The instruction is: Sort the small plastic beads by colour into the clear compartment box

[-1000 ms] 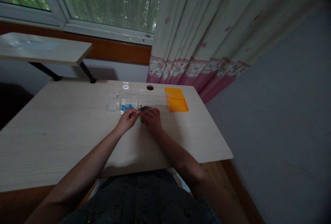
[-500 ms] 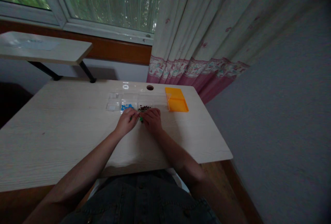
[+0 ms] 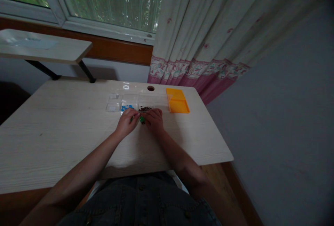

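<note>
My left hand (image 3: 126,123) and my right hand (image 3: 155,121) almost meet over the table, fingertips pinched together. Between them hang small green pieces (image 3: 142,119) with a dark bit at the lower end; they look joined, but how is too small to tell. A bit of green also shows beside the left fingers. Just beyond the fingertips lies a clear divided plastic tray (image 3: 112,109). One compartment holds blue pieces (image 3: 127,107), and the one to its right holds dark brown pieces (image 3: 144,109), partly hidden by my right hand.
An open yellow-orange tray or case (image 3: 179,106) lies at the clear tray's right end. Behind is a round hole (image 3: 150,88) in the pale wooden table (image 3: 70,128). A raised shelf (image 3: 65,48) on black legs stands at the back left; a curtain (image 3: 193,45) hangs behind.
Both hands stay pinched together in nearly the same place. The green pieces between them show a little more. The whole view has shifted slightly.
</note>
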The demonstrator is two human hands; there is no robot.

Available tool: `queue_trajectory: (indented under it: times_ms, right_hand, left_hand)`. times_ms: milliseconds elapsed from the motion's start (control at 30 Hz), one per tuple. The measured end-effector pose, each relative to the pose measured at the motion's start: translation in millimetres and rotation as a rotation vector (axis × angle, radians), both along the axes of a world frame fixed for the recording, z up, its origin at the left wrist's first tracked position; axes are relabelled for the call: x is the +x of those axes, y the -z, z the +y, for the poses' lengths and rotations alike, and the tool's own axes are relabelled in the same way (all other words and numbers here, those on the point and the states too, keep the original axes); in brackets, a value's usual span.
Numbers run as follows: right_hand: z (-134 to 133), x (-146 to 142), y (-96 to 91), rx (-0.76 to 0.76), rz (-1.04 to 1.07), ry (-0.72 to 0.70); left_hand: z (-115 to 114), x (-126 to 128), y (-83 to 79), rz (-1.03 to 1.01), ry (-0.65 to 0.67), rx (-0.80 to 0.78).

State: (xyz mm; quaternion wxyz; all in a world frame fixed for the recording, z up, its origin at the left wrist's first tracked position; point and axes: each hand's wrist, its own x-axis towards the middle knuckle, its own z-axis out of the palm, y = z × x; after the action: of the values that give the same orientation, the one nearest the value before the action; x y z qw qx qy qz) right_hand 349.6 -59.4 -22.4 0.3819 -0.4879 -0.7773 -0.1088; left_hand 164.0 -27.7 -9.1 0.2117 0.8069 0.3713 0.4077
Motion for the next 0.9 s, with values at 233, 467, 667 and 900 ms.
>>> queue_trajectory:
  times_ms: [233, 467, 667, 900]
  right_hand:
    - [2, 6, -4.5, -0.035, 0.053, 0.081]
    - [13, 16, -1.0, -0.149, 0.146, 0.388]
    - [19, 18, 3.1, -0.193, 0.154, 0.406]
    - [18, 21, 0.2, -0.092, 0.317, 0.332]
  left_hand:
    - [2, -2, 1.4, 0.006, -0.035, -0.008]
    - [3, -3, 2.5, -0.014, -0.064, 0.003]
    - [3, -5, 3.4, -0.016, -0.067, -0.001]
    - [6, -7, 6.0, 0.028, -0.063, 0.058]
